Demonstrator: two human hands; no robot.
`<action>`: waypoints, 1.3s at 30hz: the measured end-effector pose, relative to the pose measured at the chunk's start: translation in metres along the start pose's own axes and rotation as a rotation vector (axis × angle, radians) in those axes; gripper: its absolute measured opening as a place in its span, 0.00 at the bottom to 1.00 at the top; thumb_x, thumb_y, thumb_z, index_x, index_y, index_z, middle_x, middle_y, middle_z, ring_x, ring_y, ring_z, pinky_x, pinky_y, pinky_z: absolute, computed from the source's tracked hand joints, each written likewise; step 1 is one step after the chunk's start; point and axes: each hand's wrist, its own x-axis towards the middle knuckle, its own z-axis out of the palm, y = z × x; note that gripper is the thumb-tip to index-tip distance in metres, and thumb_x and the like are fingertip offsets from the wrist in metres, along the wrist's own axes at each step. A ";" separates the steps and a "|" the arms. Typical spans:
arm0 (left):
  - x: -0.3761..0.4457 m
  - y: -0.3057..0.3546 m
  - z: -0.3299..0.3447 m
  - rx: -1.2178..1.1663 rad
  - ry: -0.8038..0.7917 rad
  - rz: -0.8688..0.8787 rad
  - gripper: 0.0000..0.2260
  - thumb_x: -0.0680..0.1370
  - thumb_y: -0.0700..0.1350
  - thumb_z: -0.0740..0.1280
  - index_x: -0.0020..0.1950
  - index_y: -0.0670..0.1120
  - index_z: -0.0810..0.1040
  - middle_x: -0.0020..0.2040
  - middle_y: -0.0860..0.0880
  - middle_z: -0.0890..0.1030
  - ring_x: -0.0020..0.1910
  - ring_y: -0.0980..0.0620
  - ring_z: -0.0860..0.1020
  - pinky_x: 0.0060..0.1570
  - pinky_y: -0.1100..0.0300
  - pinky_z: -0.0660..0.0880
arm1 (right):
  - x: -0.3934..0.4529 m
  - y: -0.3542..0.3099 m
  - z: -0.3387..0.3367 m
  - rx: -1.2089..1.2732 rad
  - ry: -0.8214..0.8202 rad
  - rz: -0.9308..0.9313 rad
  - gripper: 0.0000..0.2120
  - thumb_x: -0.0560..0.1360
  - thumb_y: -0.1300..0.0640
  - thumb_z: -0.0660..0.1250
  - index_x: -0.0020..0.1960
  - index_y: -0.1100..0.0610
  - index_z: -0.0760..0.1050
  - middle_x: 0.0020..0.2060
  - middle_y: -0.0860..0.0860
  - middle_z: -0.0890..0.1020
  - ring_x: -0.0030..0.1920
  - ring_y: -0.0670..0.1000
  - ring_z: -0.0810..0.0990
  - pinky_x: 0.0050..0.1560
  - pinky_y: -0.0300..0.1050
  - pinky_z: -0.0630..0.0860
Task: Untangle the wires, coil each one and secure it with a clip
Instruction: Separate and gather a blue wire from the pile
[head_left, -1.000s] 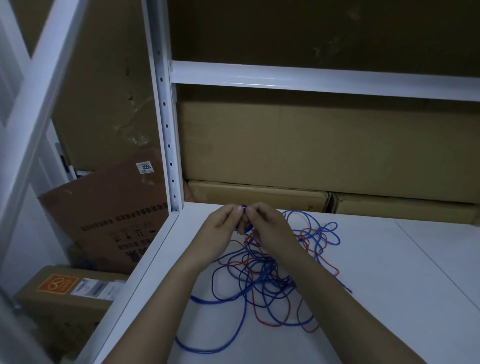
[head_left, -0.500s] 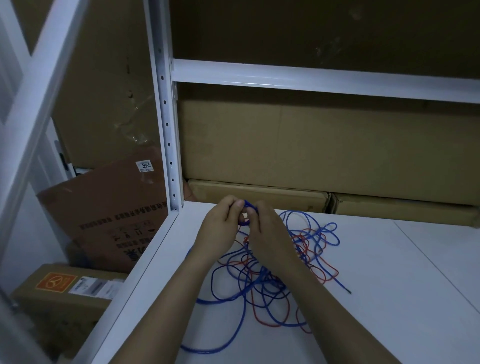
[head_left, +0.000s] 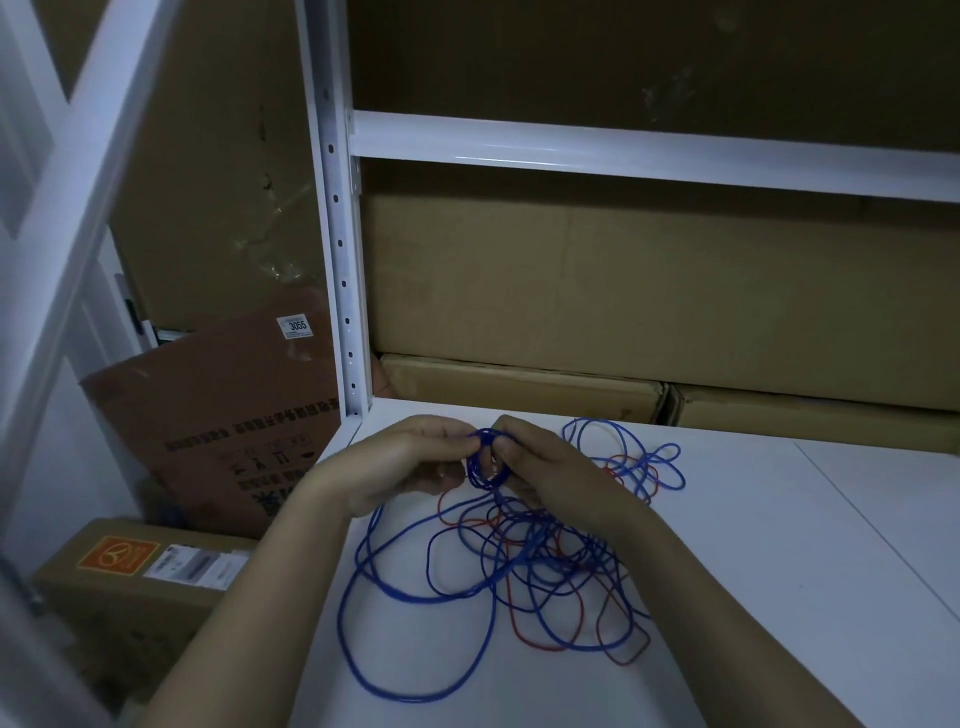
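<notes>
A tangle of blue wire (head_left: 415, 597) and red wire (head_left: 535, 644) lies spread on the white shelf (head_left: 779, 571). Above it, a small tight coil of blue wire (head_left: 485, 462) hangs between my two hands. My left hand (head_left: 400, 467) pinches the coil's top from the left. My right hand (head_left: 550, 467) pinches it from the right, with fingers curled round its far side. Blue wire runs from the coil down into the tangle. More blue loops (head_left: 634, 457) lie behind my right hand. No clip is visible.
A white perforated upright post (head_left: 340, 260) stands at the shelf's back left corner, with a white crossbeam (head_left: 623, 150) above. Cardboard boxes (head_left: 623, 291) line the back. Beyond the shelf's left edge, a brown box (head_left: 218, 426) leans and another box (head_left: 135, 571) lies lower.
The small blue coil between my hands has grown by more turns. Both hands have stayed near the back of the shelf, and the loose blue loops at the front left have shifted.
</notes>
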 end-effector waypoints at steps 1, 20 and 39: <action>-0.001 0.001 0.000 -0.054 -0.047 -0.042 0.15 0.78 0.54 0.64 0.47 0.42 0.79 0.37 0.50 0.77 0.35 0.51 0.66 0.35 0.66 0.66 | 0.000 0.001 -0.001 -0.062 -0.006 -0.002 0.13 0.84 0.54 0.52 0.43 0.51 0.70 0.28 0.43 0.70 0.27 0.42 0.64 0.31 0.35 0.62; 0.016 -0.007 0.025 -0.215 0.124 -0.155 0.13 0.83 0.52 0.56 0.41 0.48 0.69 0.31 0.53 0.64 0.25 0.58 0.55 0.24 0.66 0.51 | 0.006 0.007 -0.014 -0.372 0.039 0.066 0.12 0.83 0.50 0.53 0.46 0.54 0.70 0.32 0.50 0.70 0.33 0.49 0.66 0.37 0.45 0.65; 0.027 -0.011 0.026 -0.103 0.551 0.250 0.10 0.84 0.48 0.52 0.54 0.46 0.71 0.60 0.56 0.80 0.28 0.54 0.78 0.24 0.66 0.67 | 0.000 0.019 0.009 -0.996 0.074 -0.091 0.12 0.82 0.56 0.56 0.64 0.54 0.68 0.49 0.54 0.79 0.48 0.56 0.77 0.41 0.46 0.68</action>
